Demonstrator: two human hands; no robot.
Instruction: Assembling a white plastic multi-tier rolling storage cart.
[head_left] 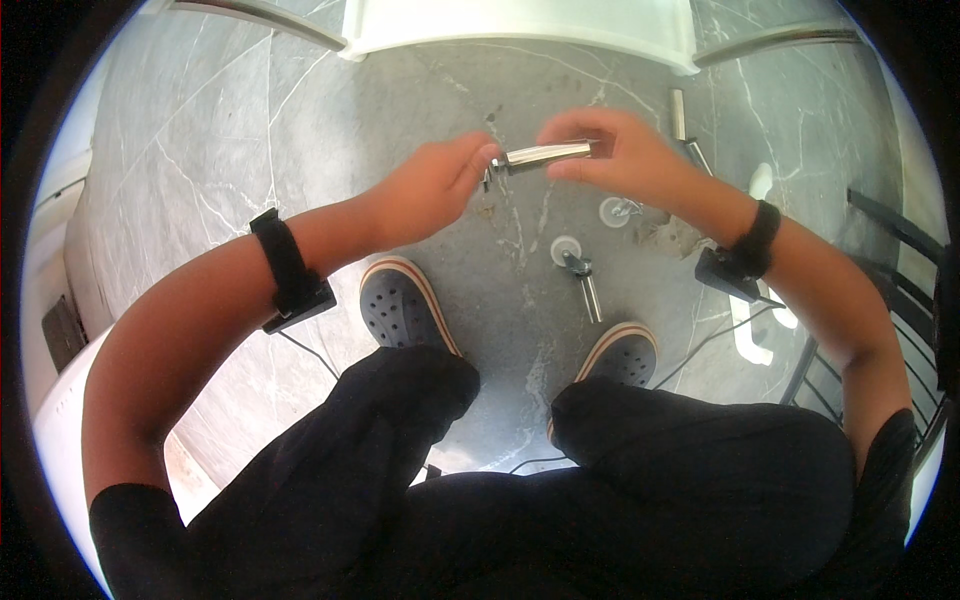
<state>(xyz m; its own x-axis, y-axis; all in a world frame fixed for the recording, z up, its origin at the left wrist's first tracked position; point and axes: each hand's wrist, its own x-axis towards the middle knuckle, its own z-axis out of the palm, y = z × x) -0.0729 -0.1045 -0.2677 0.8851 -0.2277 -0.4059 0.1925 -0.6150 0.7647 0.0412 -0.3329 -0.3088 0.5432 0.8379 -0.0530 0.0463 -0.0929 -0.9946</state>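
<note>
Hands up front, held over the marble floor (200, 150): left hand (425, 190) pinches the chrome tube (545, 154) at its left end, right hand (610, 150) grips the other end — prob. to keep it level. Loose chrome fitting (580, 275) lies below, btwn the shoes.

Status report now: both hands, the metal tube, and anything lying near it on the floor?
Left hand and right hand each grip one end of metal tube, held level. Metal parts lie on floor below. Nothing between hands.
</note>
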